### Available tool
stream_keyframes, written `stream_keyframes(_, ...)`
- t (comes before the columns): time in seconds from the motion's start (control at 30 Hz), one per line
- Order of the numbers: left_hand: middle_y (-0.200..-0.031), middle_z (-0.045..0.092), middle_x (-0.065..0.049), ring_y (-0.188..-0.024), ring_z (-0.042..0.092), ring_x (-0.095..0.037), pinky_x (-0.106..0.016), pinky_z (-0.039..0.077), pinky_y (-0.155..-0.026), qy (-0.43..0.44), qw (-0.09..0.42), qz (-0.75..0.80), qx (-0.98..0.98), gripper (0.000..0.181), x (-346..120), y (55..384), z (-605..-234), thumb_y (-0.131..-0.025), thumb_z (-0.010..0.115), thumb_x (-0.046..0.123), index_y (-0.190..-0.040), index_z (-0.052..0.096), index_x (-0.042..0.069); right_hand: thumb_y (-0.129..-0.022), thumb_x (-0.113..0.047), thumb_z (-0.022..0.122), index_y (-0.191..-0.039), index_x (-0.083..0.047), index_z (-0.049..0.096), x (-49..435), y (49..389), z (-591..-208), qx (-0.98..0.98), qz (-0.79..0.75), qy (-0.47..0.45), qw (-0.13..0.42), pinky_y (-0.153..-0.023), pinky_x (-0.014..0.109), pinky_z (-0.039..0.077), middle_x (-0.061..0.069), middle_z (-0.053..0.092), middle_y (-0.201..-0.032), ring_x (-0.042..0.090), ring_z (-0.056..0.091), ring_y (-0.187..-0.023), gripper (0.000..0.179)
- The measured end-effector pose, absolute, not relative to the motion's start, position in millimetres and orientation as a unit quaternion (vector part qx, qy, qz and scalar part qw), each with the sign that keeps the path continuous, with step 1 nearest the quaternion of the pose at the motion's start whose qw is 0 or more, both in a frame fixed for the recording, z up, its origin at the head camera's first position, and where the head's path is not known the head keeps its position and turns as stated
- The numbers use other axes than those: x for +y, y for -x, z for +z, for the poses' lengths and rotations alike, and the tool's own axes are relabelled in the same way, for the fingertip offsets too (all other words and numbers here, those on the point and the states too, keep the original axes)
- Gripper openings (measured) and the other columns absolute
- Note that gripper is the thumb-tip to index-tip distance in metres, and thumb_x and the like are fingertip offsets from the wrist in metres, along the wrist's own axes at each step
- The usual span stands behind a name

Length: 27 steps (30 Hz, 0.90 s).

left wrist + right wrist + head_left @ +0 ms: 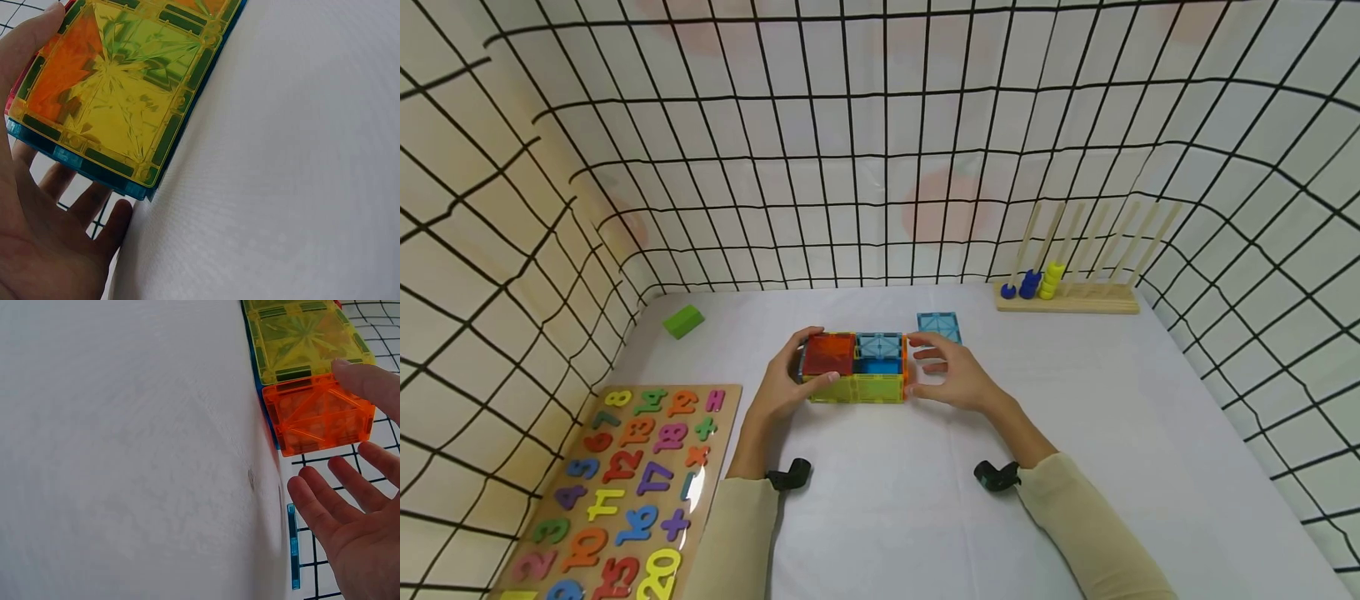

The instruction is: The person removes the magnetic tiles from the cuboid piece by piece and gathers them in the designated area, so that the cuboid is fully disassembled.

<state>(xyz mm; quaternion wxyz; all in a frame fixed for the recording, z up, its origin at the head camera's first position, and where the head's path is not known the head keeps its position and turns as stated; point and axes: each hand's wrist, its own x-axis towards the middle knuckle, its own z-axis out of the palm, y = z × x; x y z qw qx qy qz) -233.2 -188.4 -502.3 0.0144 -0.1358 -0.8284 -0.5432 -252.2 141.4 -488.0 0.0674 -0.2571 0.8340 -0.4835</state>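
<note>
A long box of see-through magnetic tiles (857, 387) lies on the white table, yellow along its front. Red covers the left of its top; a light blue tile (880, 346) lies at the back right, with a gap before it showing blue inside. My left hand (786, 379) grips the left end, thumb over the front top edge and fingers around the side and back. At the other end, an orange tile (322, 419) forms the side. There, my right hand (955, 375) touches the corner with its thumb, its other fingers spread loosely. Behind it lies a loose light blue tile (938, 325).
A wooden number board (730, 417) with colourful numerals lies at the left. One green block (683, 322) sits at the back left. At the back right stands a wooden peg counter (1067, 305) with blue and yellow beads. Black wire mesh (886, 154) encloses the table's back and sides.
</note>
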Motion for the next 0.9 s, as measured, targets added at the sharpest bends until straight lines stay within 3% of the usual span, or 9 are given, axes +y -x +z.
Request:
stream_keyframes(0.2,-0.15,0.055,-0.009,-0.13,0.056,-0.036,-0.06,0.048,-0.11,0.132,0.014,-0.537,-0.833,0.079,-191,234,-504,-0.086,0.079,0.032,-0.155,0.04,0.033,-0.082,-0.021,0.088,-0.154,-0.017,0.043,137,255,-490,0.834,-0.482,0.254,0.083,-0.107,0.048,0.054,0.008,0.049,-0.155,0.034,0.058,-0.134,0.085)
stream_keyframes(0.37,-0.148,0.056,-0.007,-0.129,0.057,-0.033,-0.057,0.05,-0.109,0.128,0.013,-0.538,-0.833,0.082,-190,233,-503,-0.085,0.08,0.035,-0.156,0.039,0.029,-0.082,-0.023,0.088,-0.155,-0.014,0.043,136,257,-490,0.842,-0.47,0.247,0.095,-0.107,0.048,0.054,0.01,0.05,-0.155,0.033,0.059,-0.132,0.086)
stream_keyframes(0.63,-0.148,0.056,-0.005,-0.129,0.057,-0.033,-0.057,0.05,-0.109,0.12,0.009,-0.544,-0.831,0.08,-188,233,-504,-0.085,0.081,0.037,-0.154,0.04,0.036,-0.078,-0.022,0.092,-0.148,-0.014,0.051,138,264,-492,0.836,-0.487,0.232,0.105,-0.106,0.048,0.054,0.01,0.062,-0.139,0.031,0.061,-0.128,0.082)
stream_keyframes(0.9,-0.148,0.056,-0.006,-0.128,0.057,-0.034,-0.058,0.05,-0.109,0.126,0.011,-0.54,-0.832,0.082,-188,234,-503,-0.085,0.081,0.038,-0.156,0.04,0.028,-0.072,-0.009,0.094,-0.145,-0.007,0.05,138,264,-493,0.809,-0.538,0.206,0.117,-0.106,0.049,0.054,0.016,0.057,-0.142,0.038,0.062,-0.129,0.085)
